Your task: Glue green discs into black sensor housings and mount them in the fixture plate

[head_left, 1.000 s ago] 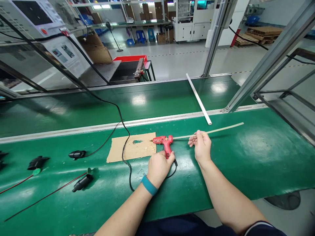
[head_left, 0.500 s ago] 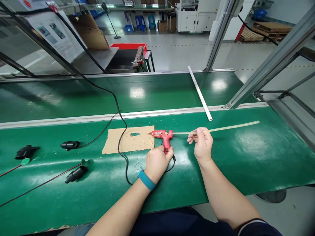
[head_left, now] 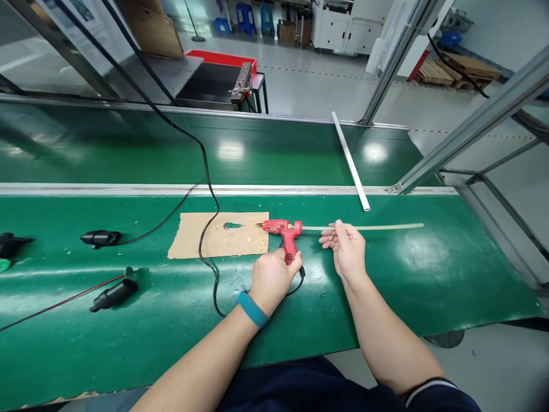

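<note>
A red hot glue gun (head_left: 278,227) lies on the green work surface, its nozzle over a piece of brown cardboard (head_left: 201,234) with a hole in it. My left hand (head_left: 273,281) is closed round the lower part of its handle. From the gun's rear a long pale glue stick (head_left: 388,227) points to the right. My right hand (head_left: 346,250) pinches this stick between thumb and fingers, a short way behind the gun. A black cord (head_left: 205,229) runs across the cardboard.
Black parts with wires, among them a cylindrical part (head_left: 114,294) and another part (head_left: 100,238), lie at the left. A white tube (head_left: 350,161) spans the metal strip toward the back. A metal post (head_left: 467,117) rises at the right. Behind stands a red tray (head_left: 221,57).
The glue stick shows shorter behind the gun and now lies nearly level. My right hand has shifted slightly left with it. The whole view has tilted a little.
</note>
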`<state>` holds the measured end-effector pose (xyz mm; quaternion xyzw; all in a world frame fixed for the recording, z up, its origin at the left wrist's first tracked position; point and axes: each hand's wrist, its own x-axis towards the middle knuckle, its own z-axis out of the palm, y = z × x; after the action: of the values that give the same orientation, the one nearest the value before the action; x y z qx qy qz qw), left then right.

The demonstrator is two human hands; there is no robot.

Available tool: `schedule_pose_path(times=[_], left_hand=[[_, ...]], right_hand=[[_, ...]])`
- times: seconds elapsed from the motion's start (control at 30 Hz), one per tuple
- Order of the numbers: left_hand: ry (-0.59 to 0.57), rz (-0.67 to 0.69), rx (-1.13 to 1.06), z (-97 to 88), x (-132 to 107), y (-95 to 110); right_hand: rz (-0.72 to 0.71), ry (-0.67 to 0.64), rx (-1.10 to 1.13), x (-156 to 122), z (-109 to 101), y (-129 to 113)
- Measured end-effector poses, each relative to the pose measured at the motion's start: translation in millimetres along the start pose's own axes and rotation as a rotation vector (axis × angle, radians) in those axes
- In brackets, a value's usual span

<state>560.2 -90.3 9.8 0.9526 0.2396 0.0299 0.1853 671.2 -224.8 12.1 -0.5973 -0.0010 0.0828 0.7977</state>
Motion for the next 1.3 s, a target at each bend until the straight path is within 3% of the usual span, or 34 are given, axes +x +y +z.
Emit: schedule_pose_path(times=[0.17,0.33,0.4,0.53,0.7,0.77,0.87,0.9,1.0,1.1,1.2,1.3], left_hand=[[-0.007,-0.004,-0.102,-0.8,1,3],[-0.054,0.05,-0.226,-6.1,-11,12],[-0.062,0.064,-0.23,-10.2,-19,12],[-0.1,0.115,-0.305,-16.6,-31,7],[-0.057,0.178,-0.538,-26.3,-39,-8],[-0.028,0.304,-0.589,-39.5,-50,-28],[0.091,0.501,-0.549,-72.7,-71,-88],[0.145,0.456,-0.512,-85.6,-77,-114],[0.33,0.153,-0.269,-117.2,-85,-192],[0.339,0.045,-0.047,-124.3,-78,-250],[0.244,0.053,-0.069,-113.3,-66,-276],[0.223,-0.047,-0.375,-104.2,-59,-271]], right_hand=[[-0.023,-0.04,-0.04,-6,4,2],[0.088,-0.275,-0.089,-15,9,6],[0.161,-0.314,-0.115,-25,15,7],[0.276,-0.274,-0.271,-44,34,3],[0.317,-0.418,-0.429,-49,59,-19],[0.323,-0.427,-0.461,-48,65,-29],[0.324,-0.431,-0.486,-48,69,-39],[0.348,-0.44,-0.483,-49,69,-40],[0.43,-0.501,-0.461,-50,70,-38],[0.517,-0.623,-0.463,-51,76,-34],[0.595,-0.702,-0.447,-54,89,-33],[0.595,-0.715,-0.409,-62,104,-35]])
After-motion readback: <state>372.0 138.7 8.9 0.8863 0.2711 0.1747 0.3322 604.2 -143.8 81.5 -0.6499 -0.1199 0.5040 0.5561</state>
